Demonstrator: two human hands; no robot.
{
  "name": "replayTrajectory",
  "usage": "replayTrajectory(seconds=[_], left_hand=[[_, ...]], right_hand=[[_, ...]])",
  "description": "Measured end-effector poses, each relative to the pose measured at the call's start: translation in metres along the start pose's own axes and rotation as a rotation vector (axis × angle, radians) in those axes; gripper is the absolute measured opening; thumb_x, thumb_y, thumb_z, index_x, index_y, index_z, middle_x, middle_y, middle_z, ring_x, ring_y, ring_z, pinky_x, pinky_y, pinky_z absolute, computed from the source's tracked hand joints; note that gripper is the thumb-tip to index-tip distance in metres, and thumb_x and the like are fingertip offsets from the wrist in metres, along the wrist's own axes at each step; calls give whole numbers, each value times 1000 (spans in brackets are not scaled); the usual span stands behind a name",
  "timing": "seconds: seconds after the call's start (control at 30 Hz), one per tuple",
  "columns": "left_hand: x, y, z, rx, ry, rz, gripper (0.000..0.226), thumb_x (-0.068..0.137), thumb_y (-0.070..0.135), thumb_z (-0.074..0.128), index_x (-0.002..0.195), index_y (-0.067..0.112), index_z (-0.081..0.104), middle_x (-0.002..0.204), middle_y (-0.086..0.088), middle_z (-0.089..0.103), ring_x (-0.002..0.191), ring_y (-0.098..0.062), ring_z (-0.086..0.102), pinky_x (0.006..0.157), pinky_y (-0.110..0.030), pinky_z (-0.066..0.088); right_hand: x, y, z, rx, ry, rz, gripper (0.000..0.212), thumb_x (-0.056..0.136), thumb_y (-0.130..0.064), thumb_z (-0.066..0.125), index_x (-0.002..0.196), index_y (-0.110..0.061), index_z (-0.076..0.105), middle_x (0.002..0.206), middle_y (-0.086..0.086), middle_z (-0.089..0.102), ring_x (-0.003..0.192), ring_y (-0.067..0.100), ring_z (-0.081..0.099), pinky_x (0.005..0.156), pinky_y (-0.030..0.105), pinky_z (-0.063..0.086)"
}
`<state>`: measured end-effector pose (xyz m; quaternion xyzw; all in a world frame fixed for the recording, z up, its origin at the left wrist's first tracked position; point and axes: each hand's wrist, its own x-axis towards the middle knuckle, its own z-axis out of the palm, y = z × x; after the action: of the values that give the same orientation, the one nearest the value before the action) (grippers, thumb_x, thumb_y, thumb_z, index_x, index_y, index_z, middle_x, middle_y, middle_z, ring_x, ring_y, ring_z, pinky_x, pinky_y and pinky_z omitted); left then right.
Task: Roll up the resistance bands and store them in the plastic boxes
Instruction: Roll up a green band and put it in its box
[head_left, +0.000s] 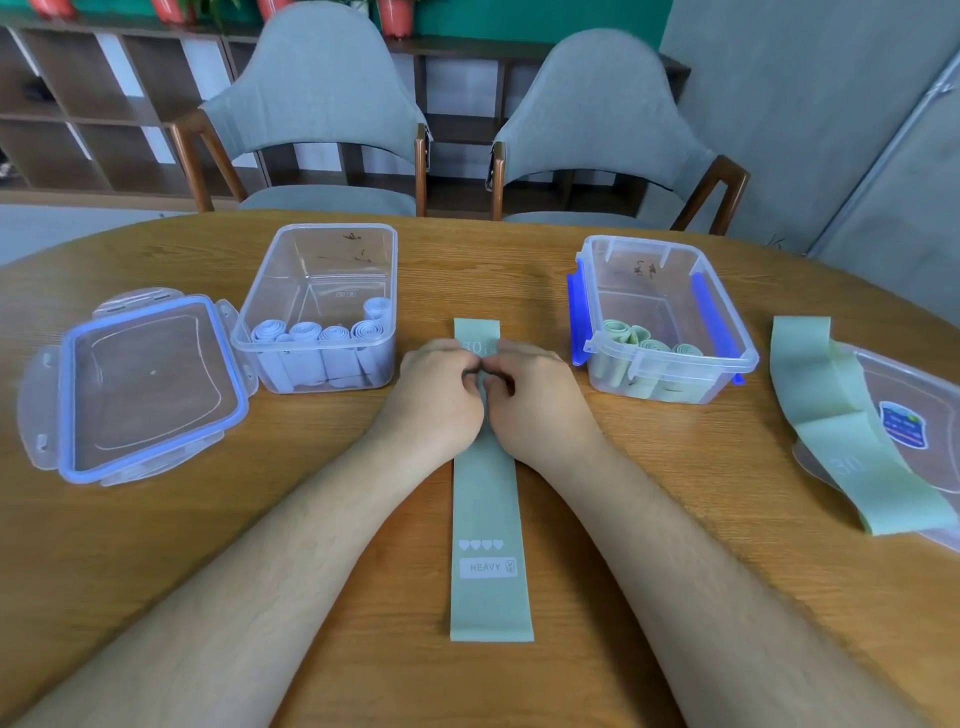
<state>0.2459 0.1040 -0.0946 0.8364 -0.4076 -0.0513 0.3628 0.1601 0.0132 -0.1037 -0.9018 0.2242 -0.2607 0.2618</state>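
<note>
We are at the rolling step. A flat sage-green rubber resistance band (488, 519) lies lengthwise on the oval wood-grain worktop (208, 545). The left hand (436, 400) and right hand (535, 400) sit side by side on it toward its far end, fingers curled and pinching the rubber. The far tip lies flat beyond the knuckles and the fingers hide the fold, so we cannot say whether a roll has begun.

Next, we judge, the hands must turn the rubber tightly and evenly along the strip, since it will want to spring open. The roll then goes to the clear plastic box with blue clips (623, 280) right of the band, where green rolls stand.

Left of the band, a clear clipless plastic box (270, 270) holds pale lilac rolls, and farther left lies a clear lid with a blue seal (145, 384). Far right of the band, a second green band (831, 426) drapes over another clear lid (935, 395). Beyond the band stand two grey upholstered chairs (322, 119), a dark open shelf unit (62, 130) and a green wall (519, 21).
</note>
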Motion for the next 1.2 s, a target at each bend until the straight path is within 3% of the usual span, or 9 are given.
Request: replayTrajectory(seconds=[0.17, 0.3, 0.4, 0.63, 0.77, 0.87, 0.97, 1.1, 1.2], left_hand=[[-1, 0, -3, 4, 2, 35, 26, 94, 0, 52, 106, 3, 75, 121, -9, 64, 116, -22, 56, 88, -9, 30], [-5, 3, 2, 60, 26, 44, 25, 94, 3, 53, 104, 3, 76, 118, -15, 65, 114, -32, 57, 99, -33, 43], [-13, 4, 3, 137, 32, 18, 27, 98, 12, 51, 112, 6, 72, 126, -13, 60, 118, -32, 49, 102, -32, 38], [-25, -7, -1, 135, -39, 87, 31, 102, 13, 49, 126, 10, 67, 146, -11, 50, 133, -31, 38, 108, -22, 24], [-25, -6, 0, 105, 43, 69, 23, 97, 11, 56, 112, 6, 73, 129, -13, 62, 120, -33, 52, 107, -34, 38], [-28, -4, -1, 105, 107, 40, 19, 93, 9, 60, 106, 3, 73, 112, -14, 68, 105, -34, 61, 96, -43, 48], [-31, 2, -1, 49, 30, 32, 27, 94, 9, 59, 119, 5, 70, 122, -12, 67, 113, -30, 61, 99, -39, 47], [-37, 6, -7, -24, -5, -100, 36, 97, 17, 59, 132, 12, 62, 135, -8, 60, 123, -22, 57, 103, -31, 45], [-46, 8, -9, -60, -40, -121, 37, 97, 19, 60, 134, 14, 60, 137, -4, 59, 124, -20, 56, 105, -32, 45]], right_hand=[[-5, -4, -10, -3, -56, 28, 20, 93, -1, 53, 96, 4, 73, 105, 22, 67, 105, 26, 52, 88, 17, 28], [-3, -3, -5, -46, -40, 7, 23, 91, -4, 50, 82, -1, 72, 82, 8, 65, 93, 24, 57, 93, 23, 33], [-3, -8, -4, -134, 39, -15, 26, 79, -4, 49, 54, -12, 47, 57, -8, 36, 64, 19, 41, 73, 33, 37], [-1, -5, -3, -151, -51, -31, 28, 87, -5, 53, 61, -12, 46, 67, 1, 46, 75, 19, 44, 78, 28, 31], [-1, -5, -5, -121, -60, 31, 29, 88, -9, 56, 62, -8, 46, 66, 1, 44, 73, 20, 42, 70, 29, 32], [-8, -7, -10, -106, -90, 154, 11, 92, -16, 59, 91, -7, 65, 86, 2, 58, 86, 18, 52, 69, 20, 34], [-19, -14, -16, 47, -130, 263, 45, 92, -13, 62, 137, -10, 57, 132, 5, 61, 123, 18, 55, 101, 21, 42], [-31, -18, -22, 137, -82, 316, 38, 85, -3, 61, 123, -4, 63, 122, 12, 67, 113, 25, 62, 99, 38, 50], [-39, -23, -24, 142, -95, 333, 43, 86, -5, 61, 129, -8, 61, 125, 5, 66, 115, 19, 61, 101, 32, 49]])
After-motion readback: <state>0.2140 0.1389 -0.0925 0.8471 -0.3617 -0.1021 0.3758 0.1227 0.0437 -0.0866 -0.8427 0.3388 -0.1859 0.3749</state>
